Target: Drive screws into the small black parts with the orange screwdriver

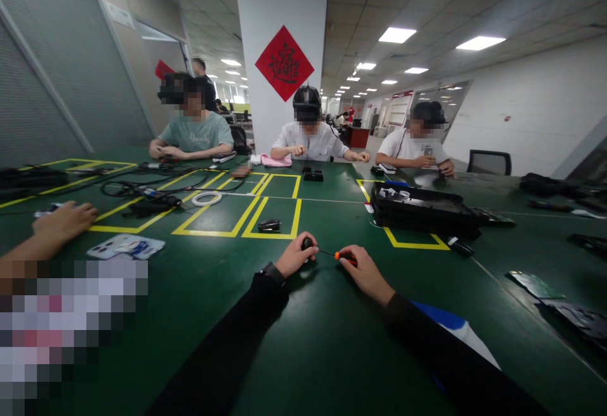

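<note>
Over the green table, my right hand is closed around the black and orange handle of a screwdriver. Its thin shaft points left, and its tip reaches a small black part between the fingers of my left hand. What kind of part this is cannot be made out, and whether the tip touches it is unclear. Beyond my left hand, a similar small black object lies inside a yellow tape outline.
A long black open case stands right of centre. Cables and a white ring-shaped coil lie to the left, near a phone and a neighbour's hand. Circuit boards are at right. Several people sit opposite.
</note>
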`<control>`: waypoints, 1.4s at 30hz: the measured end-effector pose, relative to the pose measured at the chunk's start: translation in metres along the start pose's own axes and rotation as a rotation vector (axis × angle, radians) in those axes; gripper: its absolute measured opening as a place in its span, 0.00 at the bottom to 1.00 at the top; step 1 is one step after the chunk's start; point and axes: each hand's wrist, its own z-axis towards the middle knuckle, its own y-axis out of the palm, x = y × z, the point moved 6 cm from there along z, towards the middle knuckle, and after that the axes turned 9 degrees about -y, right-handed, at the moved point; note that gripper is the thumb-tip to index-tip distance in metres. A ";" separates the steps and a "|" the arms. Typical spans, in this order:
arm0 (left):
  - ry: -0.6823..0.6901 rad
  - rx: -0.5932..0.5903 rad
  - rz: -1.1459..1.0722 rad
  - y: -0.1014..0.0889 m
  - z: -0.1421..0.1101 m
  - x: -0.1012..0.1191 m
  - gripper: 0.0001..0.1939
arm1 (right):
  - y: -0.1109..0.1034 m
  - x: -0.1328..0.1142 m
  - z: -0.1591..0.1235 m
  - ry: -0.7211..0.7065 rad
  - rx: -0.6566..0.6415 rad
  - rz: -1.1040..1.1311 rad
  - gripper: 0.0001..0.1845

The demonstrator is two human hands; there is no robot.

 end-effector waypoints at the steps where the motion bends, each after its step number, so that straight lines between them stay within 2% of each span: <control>1: -0.004 0.000 0.000 0.000 0.000 0.000 0.09 | 0.000 0.000 0.000 0.000 -0.007 -0.004 0.09; 13: -0.010 -0.005 0.009 0.000 0.000 -0.001 0.09 | 0.001 0.004 0.001 -0.037 0.024 -0.036 0.07; 18: -0.016 -0.007 -0.010 0.000 0.001 -0.004 0.09 | 0.003 0.009 0.002 -0.008 0.042 -0.019 0.08; 23: -0.009 -0.006 -0.016 -0.001 0.001 -0.003 0.09 | 0.003 0.008 0.002 -0.006 0.017 -0.002 0.10; 28: -0.006 -0.016 -0.018 0.000 0.001 -0.003 0.09 | 0.003 0.005 0.005 -0.038 0.004 -0.020 0.17; 42: -0.006 -0.014 -0.018 -0.001 0.001 -0.002 0.10 | 0.001 0.007 0.003 -0.035 0.022 -0.010 0.08</control>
